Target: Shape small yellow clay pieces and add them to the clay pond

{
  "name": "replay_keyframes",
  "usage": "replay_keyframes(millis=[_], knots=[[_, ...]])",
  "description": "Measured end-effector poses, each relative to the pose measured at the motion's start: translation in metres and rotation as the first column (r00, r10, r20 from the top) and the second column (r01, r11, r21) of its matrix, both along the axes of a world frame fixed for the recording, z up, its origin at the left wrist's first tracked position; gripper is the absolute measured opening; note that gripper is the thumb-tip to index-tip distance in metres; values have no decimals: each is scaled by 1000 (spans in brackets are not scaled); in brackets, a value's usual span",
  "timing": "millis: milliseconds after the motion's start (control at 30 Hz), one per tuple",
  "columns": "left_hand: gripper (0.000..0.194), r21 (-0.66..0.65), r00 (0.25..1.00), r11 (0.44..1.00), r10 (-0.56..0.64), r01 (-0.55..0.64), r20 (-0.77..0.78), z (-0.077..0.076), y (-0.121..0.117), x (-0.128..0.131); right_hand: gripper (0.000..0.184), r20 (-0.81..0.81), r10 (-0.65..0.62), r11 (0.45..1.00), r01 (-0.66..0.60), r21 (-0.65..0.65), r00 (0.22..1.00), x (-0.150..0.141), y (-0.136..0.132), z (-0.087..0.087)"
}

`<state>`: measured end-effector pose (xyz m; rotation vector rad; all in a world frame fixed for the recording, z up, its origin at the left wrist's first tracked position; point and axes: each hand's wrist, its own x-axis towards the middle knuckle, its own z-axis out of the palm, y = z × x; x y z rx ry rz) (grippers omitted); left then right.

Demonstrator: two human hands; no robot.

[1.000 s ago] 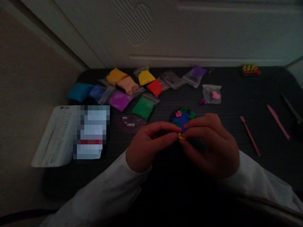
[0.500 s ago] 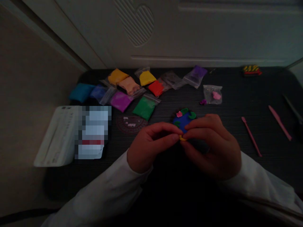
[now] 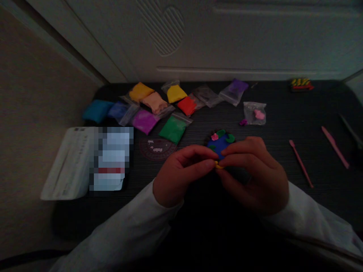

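Between my fingertips is a small yellow clay piece (image 3: 219,165), two-lobed in outline and partly covered. My left hand (image 3: 183,172) pinches its left side with thumb and forefinger. From the right, my right hand (image 3: 253,175) grips it with bent fingers and thumb. Just beyond the fingertips lies a round blue clay disc (image 3: 219,144) with a dark brown rim, its near edge hidden by my hands. On it sit a pink clay flower (image 3: 214,136) and several green leaf-like pieces (image 3: 230,138).
Bags of coloured clay, among them a green one (image 3: 172,128), lie at the back left. A clear bag with pink clay (image 3: 254,113) sits behind my right hand. Pink modelling tools (image 3: 301,163) and scissors (image 3: 351,130) are at right. A phone (image 3: 112,158) lies at left.
Both hands stay in nearly the same pose around the yellow clay piece. The whole view has shifted very slightly; the other things lie as before.
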<state>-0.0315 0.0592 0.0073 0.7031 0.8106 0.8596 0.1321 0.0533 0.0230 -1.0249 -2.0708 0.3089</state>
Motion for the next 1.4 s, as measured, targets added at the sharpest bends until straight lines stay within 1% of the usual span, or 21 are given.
replay_keyframes(millis=[133,333,533,633,833,1067,1267,1400], knots=[[11,-14,1000,1000,13,-13,-1,0,0,0,9,5,-2,1000,2,-4,1000,1,0,-1],[7,-8,999,1000,-3,3,-40,1,0,0,11,0,-5,1000,5,-2,1000,1,0,-2],[5,-30,1000,1000,-5,5,-9,0,0,1,10,-4,1,1000,-1,-3,1000,0,1,-1],[5,-44,1000,999,-8,7,-23,1,0,1,9,3,-3,1000,3,-3,1000,1,1,-2],[7,-14,999,1000,13,-14,-42,1,0,0,12,1,5,1000,-5,0,1000,1,1,-2],[6,25,998,1000,9,-8,-66,-1,-1,-1,13,7,6,1000,-6,-13,1000,1,0,-2],[5,-3,997,1000,8,-8,-72,-1,-1,-1,12,11,13,1000,-13,-25,1000,0,0,-2],[4,-58,1000,998,9,-11,-30,-1,-1,0,13,16,14,999,-13,-32,1000,0,0,-4]])
